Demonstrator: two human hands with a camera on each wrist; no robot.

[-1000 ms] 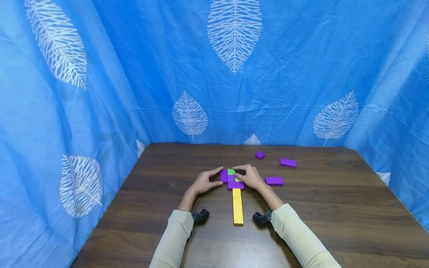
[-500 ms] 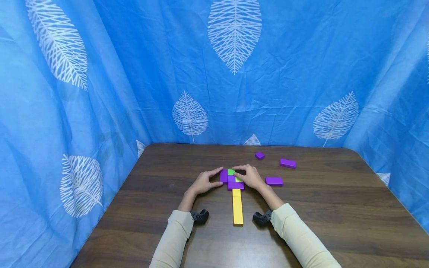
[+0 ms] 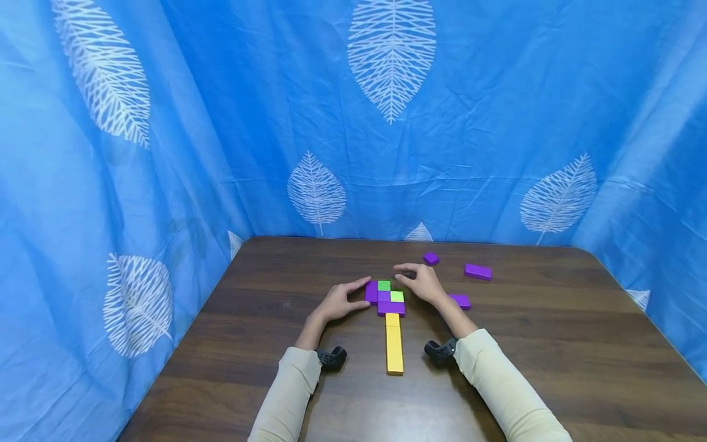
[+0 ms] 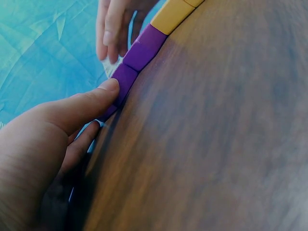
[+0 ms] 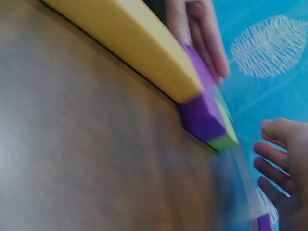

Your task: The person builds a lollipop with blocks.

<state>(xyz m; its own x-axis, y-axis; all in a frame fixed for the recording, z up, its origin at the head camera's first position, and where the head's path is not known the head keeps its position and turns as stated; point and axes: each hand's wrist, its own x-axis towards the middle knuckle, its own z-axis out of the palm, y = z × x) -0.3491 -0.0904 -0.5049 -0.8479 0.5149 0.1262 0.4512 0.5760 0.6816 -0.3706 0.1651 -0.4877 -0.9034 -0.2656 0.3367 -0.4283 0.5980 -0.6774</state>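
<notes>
"As I watch from my remote screen, how is the left hand point(image 3: 335, 302) posed?"

"Angled in from the left, low over the counter point(image 3: 232, 362); I see thumb and forefinger pinching the left purple block point(image 3: 371, 293) by its ends, beside the two green blocks point(image 3: 396, 296)."

"And the right hand point(image 3: 425, 284)?"

"Hovering near those, apart from them, I'd say; its fingers are parted, gently curved and holding nothing; the yellow strip point(image 3: 394, 350) lies between both forearms."
</notes>
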